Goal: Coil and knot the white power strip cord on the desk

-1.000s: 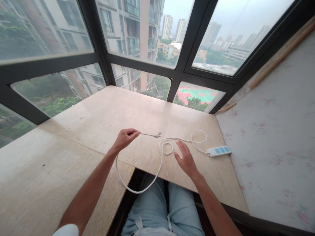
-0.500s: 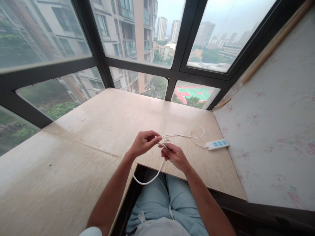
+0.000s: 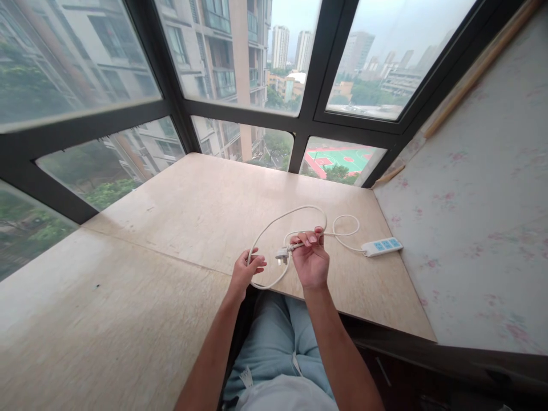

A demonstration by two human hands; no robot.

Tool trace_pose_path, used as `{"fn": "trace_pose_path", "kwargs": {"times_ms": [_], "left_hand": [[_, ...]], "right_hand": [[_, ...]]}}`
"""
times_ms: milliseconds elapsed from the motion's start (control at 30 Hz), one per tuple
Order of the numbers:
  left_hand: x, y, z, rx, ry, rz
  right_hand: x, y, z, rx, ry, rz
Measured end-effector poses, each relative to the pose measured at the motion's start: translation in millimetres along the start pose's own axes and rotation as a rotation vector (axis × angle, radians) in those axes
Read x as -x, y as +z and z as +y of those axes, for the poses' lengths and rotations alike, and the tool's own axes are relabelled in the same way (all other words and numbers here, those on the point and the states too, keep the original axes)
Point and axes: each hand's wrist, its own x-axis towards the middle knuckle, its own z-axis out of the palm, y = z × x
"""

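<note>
Windows (image 3: pixel 244 57) wrap round from 10 to 1 o'clock, apartment blocks beyond them, and there's a green-and-red sports court (image 3: pixel 340 161) down through a low pane at 1! Flowered wall (image 3: pixel 471 228) over at 3 o'clock, pale table (image 3: pixel 180 217) spread below the glass.

Eyes on the middle: right hand (image 3: pixel 311 262), palm turned up, fingers closed on the white cord (image 3: pixel 302 208) just behind the plug (image 3: pixel 281 254). That plug pokes out toward 9 o'clock, pins angled down, clear of the table, in between the two hands. Left hand (image 3: pixel 245 273), on the plug's 9 o'clock side, is loosely curled round the same cord, which sweeps over the top in one wide loop.

And out at 3 o'clock from the right hand lies the power strip (image 3: pixel 382 246), three blue socket panels facing up, a smaller loop of cord beside it. Light-blue trousers (image 3: pixel 274 337) at 6.
</note>
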Motion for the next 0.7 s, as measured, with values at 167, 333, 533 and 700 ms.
{"fn": "trace_pose_path", "kwargs": {"times_ms": [167,333,533,700], "left_hand": [[20.4,29.6,13.5,0.572,0.010,-0.071],[32.3,49.0,13.1,0.775,0.120,-0.066],[25.9,50.5,8.7,0.869,0.117,0.007],[17.2,42.6,20.5,0.809,0.122,-0.015]], "right_hand": [[7.2,-6.4,44.5,0.126,-0.024,0.008],[22.8,-15.8,61.1,0.075,0.014,-0.016],[42.3,-15.1,58.1,0.014,0.115,-0.031],[64.2,-22.9,47.4,0.133,0.250,-0.062]]}}
